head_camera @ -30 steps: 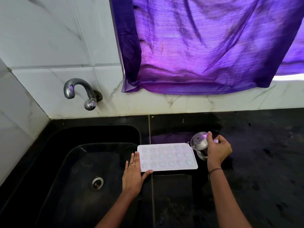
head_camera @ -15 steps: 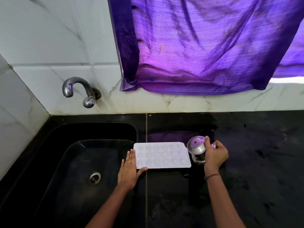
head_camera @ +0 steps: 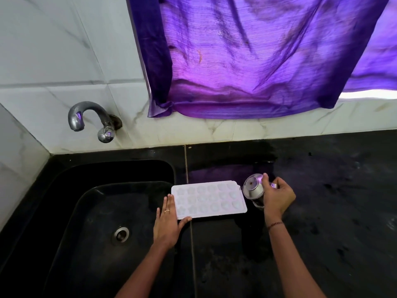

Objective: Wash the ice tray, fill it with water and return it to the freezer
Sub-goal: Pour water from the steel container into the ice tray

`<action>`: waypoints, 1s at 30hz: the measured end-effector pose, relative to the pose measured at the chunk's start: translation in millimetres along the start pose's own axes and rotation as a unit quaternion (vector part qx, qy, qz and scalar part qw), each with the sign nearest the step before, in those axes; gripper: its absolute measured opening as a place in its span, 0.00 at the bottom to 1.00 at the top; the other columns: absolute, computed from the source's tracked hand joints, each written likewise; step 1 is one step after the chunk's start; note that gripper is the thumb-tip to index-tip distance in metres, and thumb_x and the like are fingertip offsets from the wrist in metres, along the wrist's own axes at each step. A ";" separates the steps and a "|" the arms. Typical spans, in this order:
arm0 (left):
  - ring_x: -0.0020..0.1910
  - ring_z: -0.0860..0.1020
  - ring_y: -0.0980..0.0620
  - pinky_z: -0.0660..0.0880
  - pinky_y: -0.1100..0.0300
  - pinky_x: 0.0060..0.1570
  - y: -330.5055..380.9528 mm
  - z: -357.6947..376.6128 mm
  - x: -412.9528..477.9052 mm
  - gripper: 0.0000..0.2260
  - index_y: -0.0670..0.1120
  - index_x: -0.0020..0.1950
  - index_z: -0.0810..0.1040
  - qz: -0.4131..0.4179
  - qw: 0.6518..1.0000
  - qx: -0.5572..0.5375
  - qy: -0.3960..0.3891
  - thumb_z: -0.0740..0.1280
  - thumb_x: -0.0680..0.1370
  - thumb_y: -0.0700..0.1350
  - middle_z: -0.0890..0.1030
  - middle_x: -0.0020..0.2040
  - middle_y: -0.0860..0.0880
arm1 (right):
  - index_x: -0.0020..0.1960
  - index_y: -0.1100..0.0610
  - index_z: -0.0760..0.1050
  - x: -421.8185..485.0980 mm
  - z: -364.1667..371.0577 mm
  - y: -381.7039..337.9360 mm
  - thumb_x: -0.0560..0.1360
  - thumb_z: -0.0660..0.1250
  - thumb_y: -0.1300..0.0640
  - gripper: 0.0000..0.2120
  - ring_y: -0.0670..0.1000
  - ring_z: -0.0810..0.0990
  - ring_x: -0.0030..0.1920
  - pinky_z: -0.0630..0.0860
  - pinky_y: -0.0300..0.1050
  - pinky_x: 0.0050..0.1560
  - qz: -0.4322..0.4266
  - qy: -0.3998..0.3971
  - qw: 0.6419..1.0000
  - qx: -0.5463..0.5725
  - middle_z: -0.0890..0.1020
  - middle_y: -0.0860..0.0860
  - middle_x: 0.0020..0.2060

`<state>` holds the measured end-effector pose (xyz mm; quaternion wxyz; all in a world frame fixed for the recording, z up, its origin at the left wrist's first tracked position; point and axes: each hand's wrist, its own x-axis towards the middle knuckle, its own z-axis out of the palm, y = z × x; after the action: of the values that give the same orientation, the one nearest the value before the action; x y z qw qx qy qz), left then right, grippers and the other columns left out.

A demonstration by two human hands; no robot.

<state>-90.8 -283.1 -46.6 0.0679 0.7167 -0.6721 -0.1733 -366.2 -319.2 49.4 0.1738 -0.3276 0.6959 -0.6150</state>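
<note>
A white ice tray [head_camera: 209, 198] with several shaped pockets lies flat on the black counter, right beside the sink's right rim. My left hand [head_camera: 167, 224] rests on the tray's left end, fingers flat and thumb along its near edge. My right hand [head_camera: 277, 197] grips a small steel cup [head_camera: 253, 189], tilted with its mouth toward the tray's right end. I cannot tell whether water is coming out of the cup.
A black sink [head_camera: 64, 211] with a metal drain [head_camera: 121, 234] fills the lower left. A curved metal tap [head_camera: 90, 119] sticks out of the white tiled wall above it. A purple curtain [head_camera: 257, 61] hangs over the wet black counter [head_camera: 333, 201].
The cup in my right hand has tipped a little more toward the tray. My left hand stays on the tray's left end. The view has shifted slightly.
</note>
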 end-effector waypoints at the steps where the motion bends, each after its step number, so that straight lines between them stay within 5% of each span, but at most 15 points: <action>1: 0.73 0.39 0.58 0.45 0.54 0.74 -0.1 0.4 -0.1 0.58 0.42 0.77 0.42 0.003 1.000 -0.004 0.002 0.27 0.57 0.79 0.47 0.78 0.49 | 0.26 0.61 0.62 -1.2 0.0 -1.1 0.72 0.71 0.62 0.22 0.44 0.63 0.21 0.61 0.30 0.23 -0.002 0.006 1.000 0.000 0.63 0.51 0.21; 13: 0.71 0.36 0.60 0.41 0.56 0.73 -1.7 -0.6 -3.4 0.59 0.42 0.77 0.41 0.014 1.000 -0.014 0.015 0.24 0.55 0.78 0.46 0.78 0.49 | 0.25 0.58 0.59 -8.4 0.3 -9.2 0.71 0.71 0.62 0.24 0.44 0.63 0.21 0.61 0.31 0.23 -0.045 0.038 0.998 -0.013 0.61 0.50 0.20; 26: 0.70 0.34 0.60 0.40 0.54 0.73 0.9 -6.2 -4.2 0.61 0.42 0.76 0.37 0.017 1.000 0.004 0.004 0.19 0.51 0.76 0.42 0.78 0.49 | 0.25 0.56 0.59 -16.2 2.9 -14.9 0.72 0.70 0.61 0.24 0.43 0.63 0.21 0.61 0.31 0.24 0.019 0.082 0.995 0.043 0.62 0.51 0.22; 30: 0.75 0.37 0.57 0.40 0.54 0.74 1.0 -6.9 -4.2 0.53 0.42 0.76 0.37 0.018 1.000 0.008 -0.006 0.29 0.61 0.77 0.42 0.78 0.49 | 0.26 0.57 0.60 -20.3 6.5 -11.8 0.72 0.71 0.60 0.23 0.43 0.62 0.21 0.62 0.30 0.25 0.032 0.078 0.996 0.040 0.64 0.51 0.22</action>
<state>-89.6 -280.0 -39.2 0.0611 0.7042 -0.6864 -0.1711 -344.4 -310.7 56.4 0.1514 -0.2495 0.6923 -0.6600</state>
